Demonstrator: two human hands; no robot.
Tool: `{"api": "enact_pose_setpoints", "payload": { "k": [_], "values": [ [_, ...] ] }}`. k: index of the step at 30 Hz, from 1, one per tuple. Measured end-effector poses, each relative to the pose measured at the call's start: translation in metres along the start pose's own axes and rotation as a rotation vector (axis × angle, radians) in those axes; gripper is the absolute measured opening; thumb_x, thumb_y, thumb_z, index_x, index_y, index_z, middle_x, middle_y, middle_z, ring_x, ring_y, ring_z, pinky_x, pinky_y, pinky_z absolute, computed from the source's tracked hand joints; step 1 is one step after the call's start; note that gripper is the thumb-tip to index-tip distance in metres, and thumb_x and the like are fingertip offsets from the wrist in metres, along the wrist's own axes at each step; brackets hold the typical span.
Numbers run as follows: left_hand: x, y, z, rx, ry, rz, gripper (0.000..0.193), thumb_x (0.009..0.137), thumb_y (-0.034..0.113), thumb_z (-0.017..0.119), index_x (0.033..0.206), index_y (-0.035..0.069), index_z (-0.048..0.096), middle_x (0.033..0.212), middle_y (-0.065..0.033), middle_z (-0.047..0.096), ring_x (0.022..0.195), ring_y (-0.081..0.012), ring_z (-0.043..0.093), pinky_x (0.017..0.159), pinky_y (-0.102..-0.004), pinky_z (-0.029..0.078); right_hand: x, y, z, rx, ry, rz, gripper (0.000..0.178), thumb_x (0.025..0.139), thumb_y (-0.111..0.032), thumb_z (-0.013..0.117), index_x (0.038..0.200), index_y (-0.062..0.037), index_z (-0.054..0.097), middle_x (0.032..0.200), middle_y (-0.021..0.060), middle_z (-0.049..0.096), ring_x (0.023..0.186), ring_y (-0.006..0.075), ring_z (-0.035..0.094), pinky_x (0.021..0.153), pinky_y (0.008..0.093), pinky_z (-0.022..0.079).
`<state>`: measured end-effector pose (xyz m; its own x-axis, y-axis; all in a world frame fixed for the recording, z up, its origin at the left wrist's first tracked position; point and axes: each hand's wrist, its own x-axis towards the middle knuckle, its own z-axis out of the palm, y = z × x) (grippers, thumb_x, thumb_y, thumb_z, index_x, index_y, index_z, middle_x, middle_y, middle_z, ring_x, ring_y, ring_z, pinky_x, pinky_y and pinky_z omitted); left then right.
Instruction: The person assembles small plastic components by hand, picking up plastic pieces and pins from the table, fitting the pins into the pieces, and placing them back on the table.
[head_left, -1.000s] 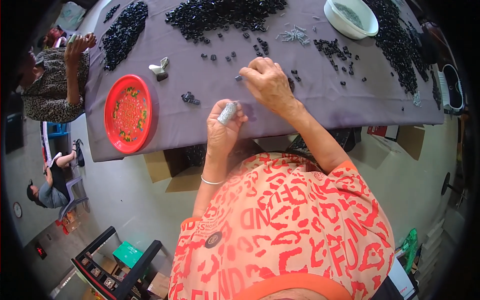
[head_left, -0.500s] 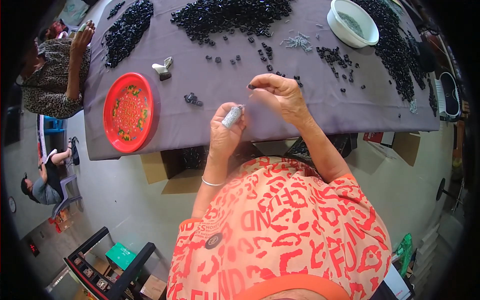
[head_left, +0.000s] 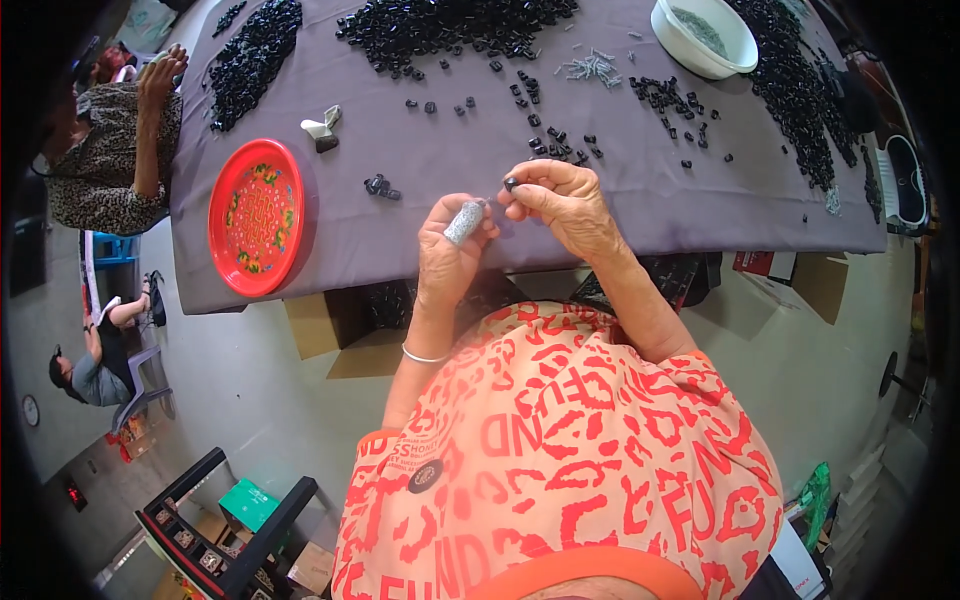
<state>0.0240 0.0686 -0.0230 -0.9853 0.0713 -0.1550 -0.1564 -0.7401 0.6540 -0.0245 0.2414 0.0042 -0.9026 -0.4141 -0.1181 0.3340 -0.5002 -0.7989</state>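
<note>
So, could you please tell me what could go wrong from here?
The small, shiny black piece pinched in the right hand might slip and get lost among similar loose black pieces on the purplish-grey tablecloth. The round, red, flower-patterned plate lies near the cloth's front edge, so a careless bump could perhaps push it off.

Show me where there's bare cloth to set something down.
Free: the grey cloth between right hand and lone black piece, below the scattered pieces; also the strip between the red tray and the small black cluster. Crowded: the far side, with the middle black heap, the right black heap and the white bowl.
</note>
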Motion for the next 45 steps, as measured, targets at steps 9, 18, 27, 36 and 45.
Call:
{"api": "enact_pose_setpoints", "payload": {
  "k": [9,18,27,36,45],
  "values": [
    [0.000,0.000,0.001,0.001,-0.012,0.017,0.013,0.089,0.011,0.061,0.101,0.006,0.058,0.091,-0.0069,0.063,0.080,-0.0151,0.060,0.074,-0.0310,0.050,0.003,0.002,0.005,-0.504,0.087,-0.176,0.017,0.087,0.000,0.061,0.104,-0.0001,0.062,0.088,0.0006,0.061,0.077,0.0063,0.061,0.071,0.0198,0.053],
    [-0.001,-0.001,-0.002,0.045,-0.018,0.024,0.017,0.089,0.012,0.061,0.103,0.005,0.055,0.093,-0.0082,0.060,0.082,-0.0151,0.057,0.075,-0.0296,0.050,-0.002,-0.005,0.010,-1.002,0.078,-0.571,0.017,0.080,0.005,0.063,0.096,-0.0026,0.063,0.086,0.0036,0.061,0.072,0.0083,0.058,0.064,0.0217,0.049],
    [-0.001,-0.002,0.002,0.077,0.023,0.029,0.013,0.088,0.007,0.061,0.100,0.004,0.057,0.091,-0.0074,0.063,0.079,-0.0151,0.061,0.073,-0.0295,0.052,-0.011,-0.007,0.015,-0.812,0.109,-0.294,0.014,0.081,0.004,0.064,0.093,-0.0005,0.063,0.083,0.0006,0.061,0.073,0.0052,0.056,0.064,0.0207,0.048],
    [-0.003,-0.002,0.011,0.166,0.044,0.041,0.011,0.089,0.005,0.060,0.100,0.002,0.058,0.091,-0.0065,0.062,0.079,-0.0133,0.061,0.072,-0.0270,0.051,-0.010,0.003,0.011,-0.822,0.122,-0.337,0.013,0.081,0.004,0.064,0.094,0.0017,0.064,0.085,0.0030,0.064,0.075,0.0061,0.059,0.066,0.0199,0.050],
    [-0.004,-0.003,0.011,0.214,0.045,0.051,0.013,0.089,0.006,0.061,0.100,0.000,0.058,0.090,-0.0068,0.063,0.077,-0.0126,0.061,0.071,-0.0262,0.051,-0.011,0.004,0.012,-0.919,0.108,-0.342,0.013,0.079,0.000,0.066,0.093,0.0005,0.066,0.082,0.0058,0.066,0.071,0.0076,0.062,0.063,0.0214,0.049]
  ]
}}
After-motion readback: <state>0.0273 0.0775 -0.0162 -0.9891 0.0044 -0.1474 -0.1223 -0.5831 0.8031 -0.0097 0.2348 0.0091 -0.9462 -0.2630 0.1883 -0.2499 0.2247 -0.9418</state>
